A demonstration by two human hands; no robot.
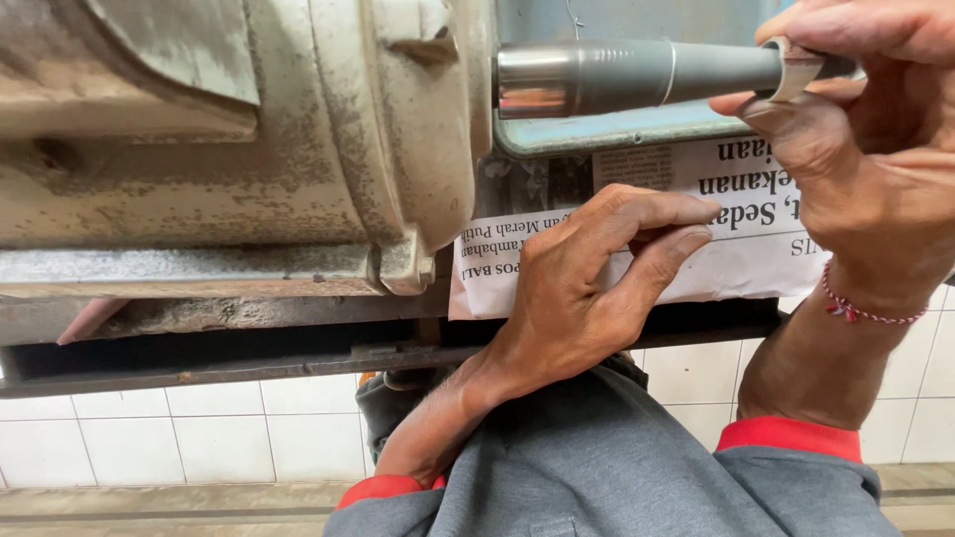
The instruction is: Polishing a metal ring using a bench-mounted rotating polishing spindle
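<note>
The right hand [856, 149] is pinching a small folded strip of pale abrasive paper [796, 68] around the thin end of a grey, polished steel shaft [637, 75], its fingers [786, 114] closing tightly on the strip from above and below. The shaft is jutting out sideways from the worn, cream-painted cast motor housing [298, 129] at the upper left, and it is passing just above a blue-grey metal ledge [617, 134].

The left hand [587, 288] is resting lower down, its fingers half curled and holding nothing, the fingertips pressing a sheet of white printed newspaper [736, 249] against the dark metal frame [249, 358] beneath the housing. A red string bracelet [865, 310] is circling the right wrist, and grey sleeves with red cuffs [791, 436] are covering both forearms. White wall tiles [179, 428] are showing below.

As a judgement: the strip is small and the shaft smooth, so the pinch may be slipping off the end, letting fingertips rub bare metal. If the shaft were turning, the bracelet and cuffs are sitting close enough to risk catching. The newspaper could be sliding loose if the left fingers ease.
</note>
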